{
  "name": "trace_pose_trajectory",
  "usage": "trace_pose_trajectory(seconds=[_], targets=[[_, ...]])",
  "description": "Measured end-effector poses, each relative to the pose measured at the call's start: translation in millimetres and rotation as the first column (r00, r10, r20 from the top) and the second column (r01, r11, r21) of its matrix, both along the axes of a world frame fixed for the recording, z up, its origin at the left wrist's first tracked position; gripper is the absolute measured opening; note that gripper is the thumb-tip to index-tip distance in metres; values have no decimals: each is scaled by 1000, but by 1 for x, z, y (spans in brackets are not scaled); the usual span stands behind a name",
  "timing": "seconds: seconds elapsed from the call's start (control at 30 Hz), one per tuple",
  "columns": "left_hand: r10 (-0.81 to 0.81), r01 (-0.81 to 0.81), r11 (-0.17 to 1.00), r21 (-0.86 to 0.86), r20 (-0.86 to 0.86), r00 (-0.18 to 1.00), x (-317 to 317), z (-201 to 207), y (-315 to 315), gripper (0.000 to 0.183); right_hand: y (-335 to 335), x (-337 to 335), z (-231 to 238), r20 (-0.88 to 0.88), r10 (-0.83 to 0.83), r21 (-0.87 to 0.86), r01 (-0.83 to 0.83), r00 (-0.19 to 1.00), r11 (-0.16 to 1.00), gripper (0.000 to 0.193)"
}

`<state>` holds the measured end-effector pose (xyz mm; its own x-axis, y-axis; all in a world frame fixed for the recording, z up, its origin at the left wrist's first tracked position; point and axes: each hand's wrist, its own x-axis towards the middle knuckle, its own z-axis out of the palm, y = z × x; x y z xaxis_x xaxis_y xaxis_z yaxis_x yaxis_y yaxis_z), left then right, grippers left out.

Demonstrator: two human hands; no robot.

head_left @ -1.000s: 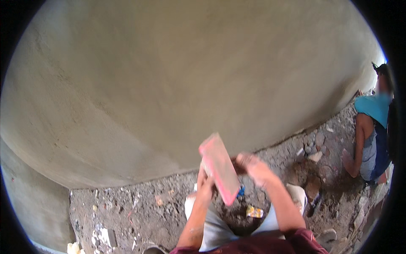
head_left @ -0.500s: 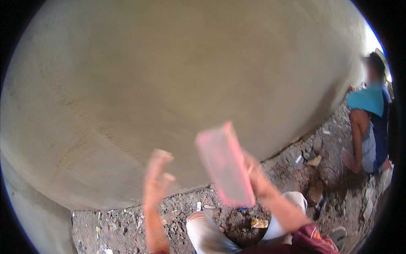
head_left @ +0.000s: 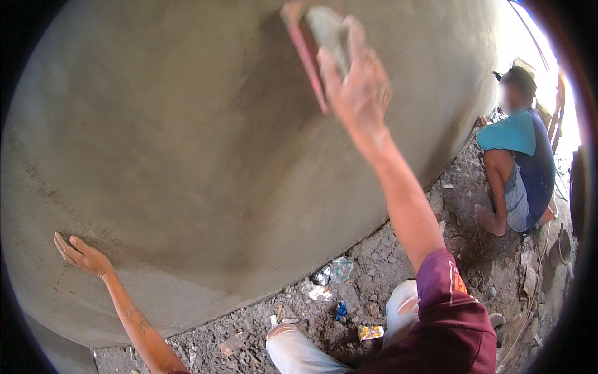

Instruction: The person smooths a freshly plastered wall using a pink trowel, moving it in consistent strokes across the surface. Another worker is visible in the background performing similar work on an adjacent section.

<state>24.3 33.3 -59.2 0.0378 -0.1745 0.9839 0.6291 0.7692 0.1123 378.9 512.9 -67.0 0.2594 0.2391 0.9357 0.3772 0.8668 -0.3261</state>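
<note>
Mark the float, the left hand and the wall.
float (head_left: 303, 53), head view, on its pink edge.
left hand (head_left: 81, 254), head view, back of the hand.
wall (head_left: 187, 137), head view, bare grey plaster.

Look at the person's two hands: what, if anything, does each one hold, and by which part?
The right hand holds a pink plastering float by its back, its face against the wall. The left hand holds nothing; it rests flat on the wall.

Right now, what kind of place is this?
Probably an outdoor building site. The right hand presses a pink plastering float on a big curved wall of wet grey plaster, the left hand leans on it, and rubble-strewn dirt ground lies below.
</note>
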Motion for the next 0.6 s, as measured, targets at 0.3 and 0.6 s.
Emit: trace_pose_trajectory(seconds=[0.3,0.6], targets=[[60,-60,998,-12,-20,998,1,3,-5,59,-6,8,-62,193,117,69,-132,974,989,59],[88,-88,996,-2,-26,996,-13,5,-17,58,9,25,-57,223,43,13,-47,974,999,65]])
